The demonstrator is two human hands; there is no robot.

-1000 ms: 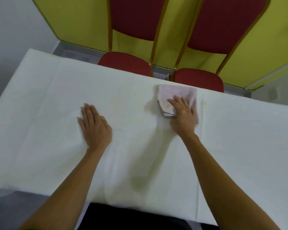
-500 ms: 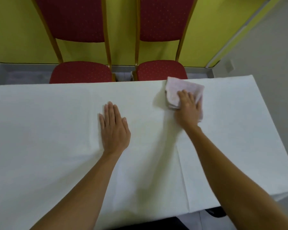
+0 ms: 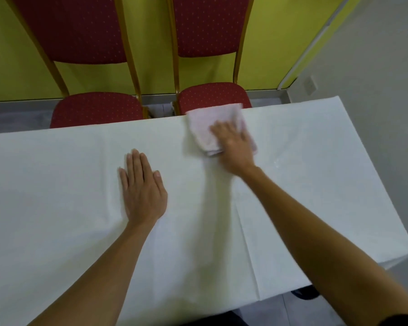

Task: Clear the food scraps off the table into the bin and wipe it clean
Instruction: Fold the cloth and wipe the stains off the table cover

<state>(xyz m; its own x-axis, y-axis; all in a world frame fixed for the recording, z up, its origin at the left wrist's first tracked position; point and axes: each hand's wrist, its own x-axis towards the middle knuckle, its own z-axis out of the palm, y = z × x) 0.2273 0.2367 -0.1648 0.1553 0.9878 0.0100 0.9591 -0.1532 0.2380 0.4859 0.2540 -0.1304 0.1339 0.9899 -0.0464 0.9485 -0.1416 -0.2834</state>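
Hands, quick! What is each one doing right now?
Left hand: open, flat on the white cloth-covered table.
Right hand: open, straight fingers pressing the folded pale pink cloth.

No text, label, brand, number or sign can be read anywhere.

Two chairs (image 3: pixel 151 100) stand behind the table (image 3: pixel 57 184); a cloth (image 3: pixel 203 128) lies at its far edge.

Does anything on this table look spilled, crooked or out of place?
Nothing much. The pink cloth under the right hand pokes slightly past the far edge of the table, and a small shiny patch, maybe damp, sits right of it. No scraps visible.
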